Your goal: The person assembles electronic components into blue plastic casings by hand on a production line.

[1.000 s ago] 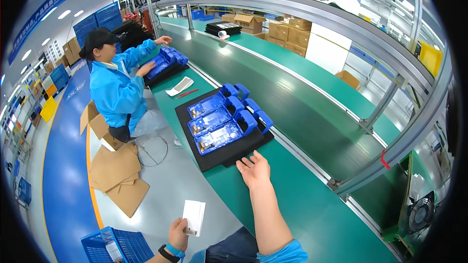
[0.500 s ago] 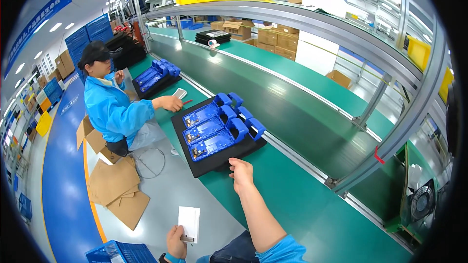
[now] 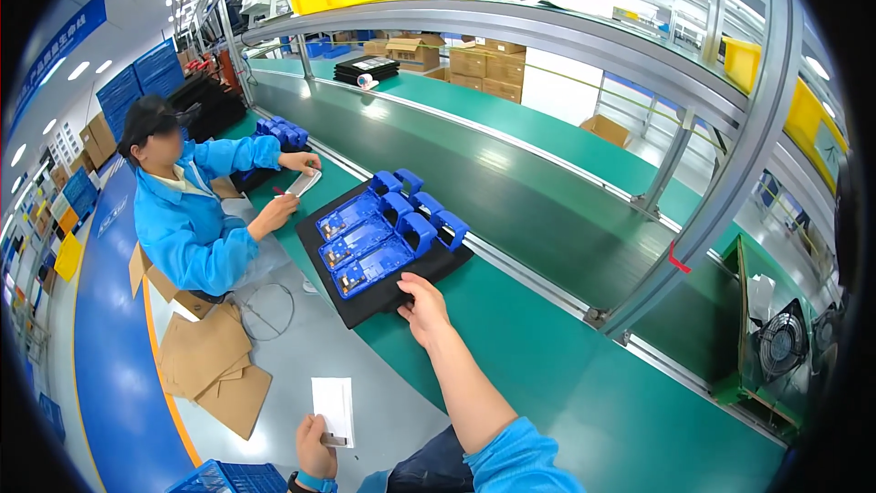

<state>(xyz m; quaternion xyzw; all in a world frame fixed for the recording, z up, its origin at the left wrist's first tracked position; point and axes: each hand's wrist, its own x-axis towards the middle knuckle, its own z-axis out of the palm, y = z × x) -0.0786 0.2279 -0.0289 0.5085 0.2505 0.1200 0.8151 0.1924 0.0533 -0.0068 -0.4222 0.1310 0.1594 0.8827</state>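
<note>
Head view: my right hand (image 3: 424, 309), open beside the black tray (image 3: 365, 309) a second ago, now grips its near edge, so I likely control it. Tray's on the table (image 3: 520, 347), carrying blue housings (image 3: 370, 269); left hand (image 3: 315, 449) still pinches white paper (image 3: 332, 406).

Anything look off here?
Mostly the floor: flattened cardboard lies in a loose, uneven pile, with a cable looped near it, looking untidy. The blue housings on the black tray sit side by side.
</note>
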